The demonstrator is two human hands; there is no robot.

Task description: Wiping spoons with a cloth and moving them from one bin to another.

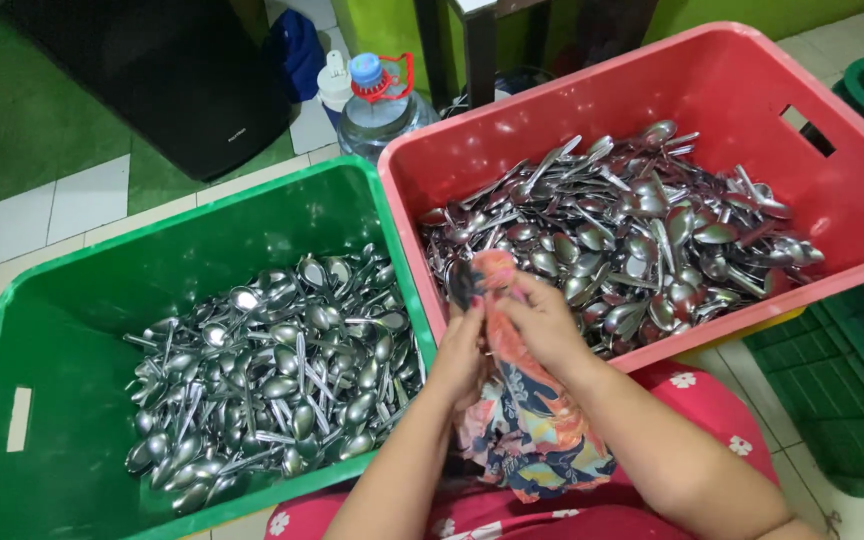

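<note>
My left hand [460, 352] and my right hand [544, 322] meet over the near edge of the red crate [722, 80]. Together they hold a patterned orange and blue cloth [527, 420], wrapped around a metal spoon [463, 277] whose bowl sticks out at the top. The cloth hangs down onto my lap. The red crate holds a heap of metal spoons [632, 230]. To the left, a green crate [102, 290] holds another heap of metal spoons [272, 380].
A clear water bottle [377, 105] with a blue cap and red handle and a small white bottle [333, 82] stand behind the crates. More green crates [857, 340] sit at the right. A black box [182, 80] stands at the back left on the tiled floor.
</note>
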